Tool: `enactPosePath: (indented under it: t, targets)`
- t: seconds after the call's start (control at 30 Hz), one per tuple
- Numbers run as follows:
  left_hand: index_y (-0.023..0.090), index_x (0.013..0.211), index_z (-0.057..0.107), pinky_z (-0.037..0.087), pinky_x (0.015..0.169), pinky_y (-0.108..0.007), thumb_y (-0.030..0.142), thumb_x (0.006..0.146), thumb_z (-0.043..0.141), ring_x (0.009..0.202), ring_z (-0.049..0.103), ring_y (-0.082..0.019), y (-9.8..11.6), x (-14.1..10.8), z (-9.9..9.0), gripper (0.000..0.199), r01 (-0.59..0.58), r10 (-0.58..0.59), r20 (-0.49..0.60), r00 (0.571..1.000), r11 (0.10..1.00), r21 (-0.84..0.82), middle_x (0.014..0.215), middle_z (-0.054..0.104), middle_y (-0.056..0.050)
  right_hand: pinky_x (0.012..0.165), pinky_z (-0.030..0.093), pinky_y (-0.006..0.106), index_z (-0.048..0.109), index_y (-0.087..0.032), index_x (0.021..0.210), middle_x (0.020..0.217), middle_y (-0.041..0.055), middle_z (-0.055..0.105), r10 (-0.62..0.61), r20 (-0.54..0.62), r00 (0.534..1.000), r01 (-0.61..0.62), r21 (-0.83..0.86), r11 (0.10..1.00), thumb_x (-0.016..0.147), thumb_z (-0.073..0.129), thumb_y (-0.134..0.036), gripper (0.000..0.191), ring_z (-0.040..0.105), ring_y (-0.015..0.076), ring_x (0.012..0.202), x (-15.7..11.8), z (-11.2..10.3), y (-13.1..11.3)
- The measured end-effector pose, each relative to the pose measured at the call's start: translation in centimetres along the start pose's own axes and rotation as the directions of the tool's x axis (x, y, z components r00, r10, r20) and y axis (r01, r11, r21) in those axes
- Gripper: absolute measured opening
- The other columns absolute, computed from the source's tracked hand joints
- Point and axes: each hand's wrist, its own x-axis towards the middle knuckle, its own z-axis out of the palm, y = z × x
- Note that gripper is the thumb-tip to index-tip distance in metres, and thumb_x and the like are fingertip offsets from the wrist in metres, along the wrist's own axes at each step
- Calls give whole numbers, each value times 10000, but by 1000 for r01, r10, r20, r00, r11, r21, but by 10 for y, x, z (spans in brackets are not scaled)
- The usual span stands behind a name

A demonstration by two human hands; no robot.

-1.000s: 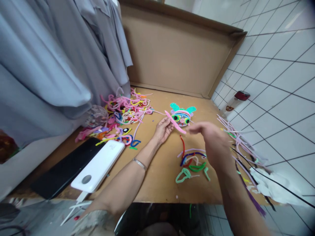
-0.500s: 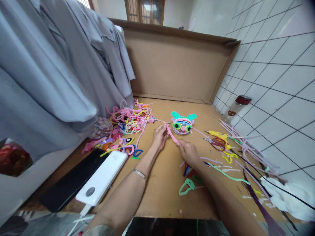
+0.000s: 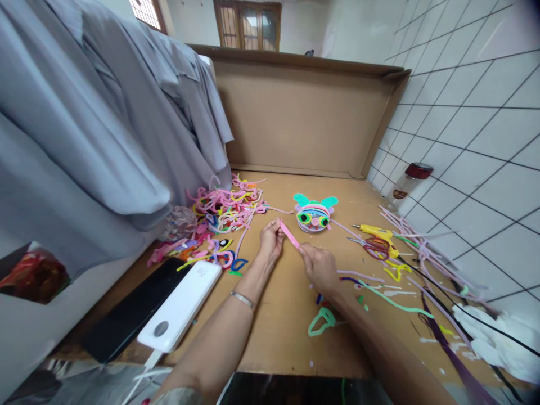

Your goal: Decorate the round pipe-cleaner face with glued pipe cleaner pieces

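A pink pipe cleaner piece, flat and doubled in look, stretches between my two hands above the cardboard surface. My left hand pinches its upper left end. Its lower right end is in the closed fingers of my right hand. Just beyond them sits a round pipe-cleaner animal head with green ears, yellow-green-rimmed black eyes and a pink nose; neither hand touches it. A loop of light green pipe cleaner lies below my right hand, partly near the forearm.
At left lies a tangled heap of coloured pipe cleaners, with a white power bank and a black slab nearer me. To the right are red-handled scissors, a yellow glue gun, a jar and white tissue.
The pink piece has straightened and sits slightly lower and to the left. Both hands still grip its ends, and my right hand has shifted a little left. The camera view has tilted slightly.
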Motion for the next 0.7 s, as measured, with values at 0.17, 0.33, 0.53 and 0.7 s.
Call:
enactPosePath:
  t: [0.17, 0.33, 0.53, 0.7]
  targets:
    - [108, 632, 561, 312, 419, -95, 119, 745, 706, 414, 384, 6, 1, -1, 1, 184, 22, -22, -4, 1000, 998, -64, 509, 461, 67, 587, 331, 271, 642, -194, 944, 759, 76, 683, 8, -43, 999, -1, 158, 987, 972, 270, -288, 385, 607, 191, 658, -1, 8, 3]
    - [113, 644, 561, 342, 438, -102, 157, 679, 764, 428, 421, 5, 1, -1, -1, 211, -28, 28, -7, 1000, 999, -46, 529, 499, 65, 564, 382, 258, 546, -185, 1145, 633, -15, 574, 83, -111, 990, 7, 638, 770, 937, 349, -354, 333, 528, 153, 560, -3, 11, 10]
    - [126, 708, 577, 319, 427, -130, 211, 615, 770, 418, 449, -22, -3, -3, -1, 231, -100, 98, 27, 995, 988, 116, 500, 529, 63, 590, 463, 256, 607, -199, 920, 668, -8, 648, 162, 49, 986, -84, 972, 221, 825, 580, -452, 272, 597, 129, 564, 1, -1, 17]
    - [139, 746, 616, 316, 414, -159, 258, 594, 780, 395, 454, -41, -7, -6, -2, 254, -131, 72, 188, 980, 935, 328, 526, 583, 45, 823, 509, 334, 658, -217, 989, 927, 64, 741, 194, -54, 980, 42, 997, 63, 711, 733, -457, 375, 676, 190, 848, 6, -18, 26]
